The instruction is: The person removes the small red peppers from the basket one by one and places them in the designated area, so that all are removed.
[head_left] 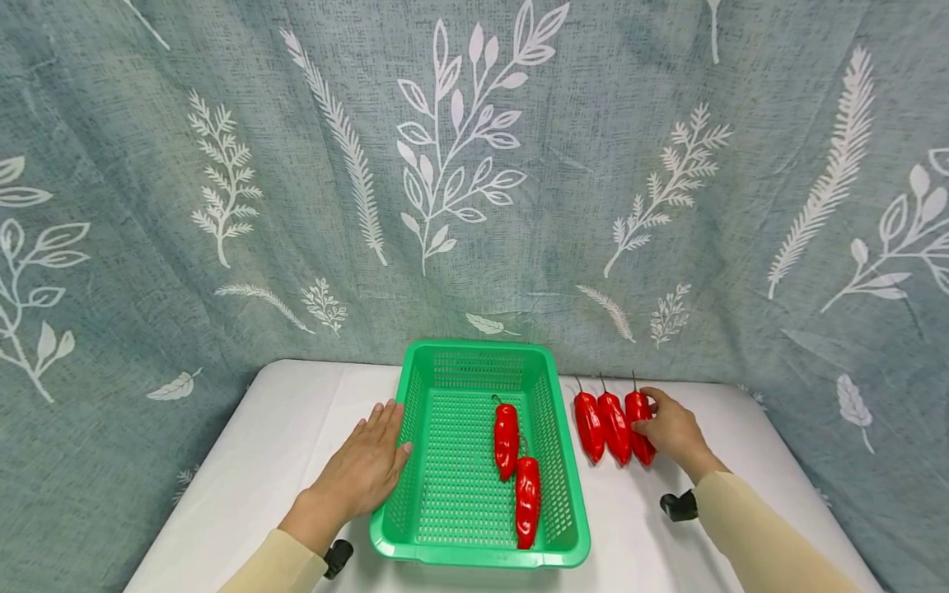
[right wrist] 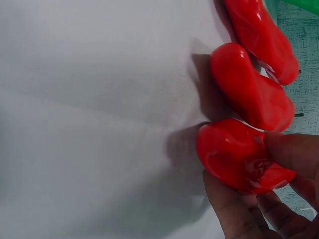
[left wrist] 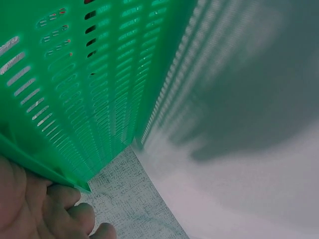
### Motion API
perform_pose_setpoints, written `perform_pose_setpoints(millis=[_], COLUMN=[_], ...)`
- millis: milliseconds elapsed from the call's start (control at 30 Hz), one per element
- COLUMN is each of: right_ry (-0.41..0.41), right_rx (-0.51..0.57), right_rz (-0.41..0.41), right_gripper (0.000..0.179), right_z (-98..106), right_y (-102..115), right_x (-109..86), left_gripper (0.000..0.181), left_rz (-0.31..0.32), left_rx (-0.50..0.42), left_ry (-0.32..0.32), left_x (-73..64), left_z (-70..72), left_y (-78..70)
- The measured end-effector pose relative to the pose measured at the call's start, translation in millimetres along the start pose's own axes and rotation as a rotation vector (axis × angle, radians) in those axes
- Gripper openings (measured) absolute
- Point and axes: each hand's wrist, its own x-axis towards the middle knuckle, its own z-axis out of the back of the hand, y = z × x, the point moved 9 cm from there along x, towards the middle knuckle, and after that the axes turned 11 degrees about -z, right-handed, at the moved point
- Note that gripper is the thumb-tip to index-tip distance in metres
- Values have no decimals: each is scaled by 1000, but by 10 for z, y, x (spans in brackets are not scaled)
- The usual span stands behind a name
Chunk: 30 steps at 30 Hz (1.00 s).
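My right hand (head_left: 670, 428) pinches a red pepper (head_left: 636, 405) at the end of a row.
My thumb is on one side and my fingers are on the other, just as far apart as the pepper is fat. I can't tell if it is off the white table (head_left: 296, 436). It might slip if I pinch too softly, because it looks so smooth, and I might bump the next pepper (head_left: 614, 428), because they are so close. Mine is shiny and bright red, with dents and a thin stem. Another pepper (head_left: 589, 424) lies past its neighbor. Then comes the green basket (head_left: 482, 556), with two peppers (head_left: 507, 441) inside. My left hand (head_left: 363, 465) rests on its far side, fingers straight.
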Motion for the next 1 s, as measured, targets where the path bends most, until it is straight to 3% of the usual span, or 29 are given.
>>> perform_pose_setpoints(millis=[400, 1000], right_ry=[5, 19], right_rx=[-6, 11], right_rz=[-6, -27], right_gripper=[74, 74], right_z=[-48, -38], right_y=[-20, -43], right_x=[16, 26], left_gripper=[66, 66], left_rz=[-11, 4], left_rx=[39, 2], left_ry=[-4, 2], left_x=[1, 7], left_z=[11, -6], left_y=[-14, 8])
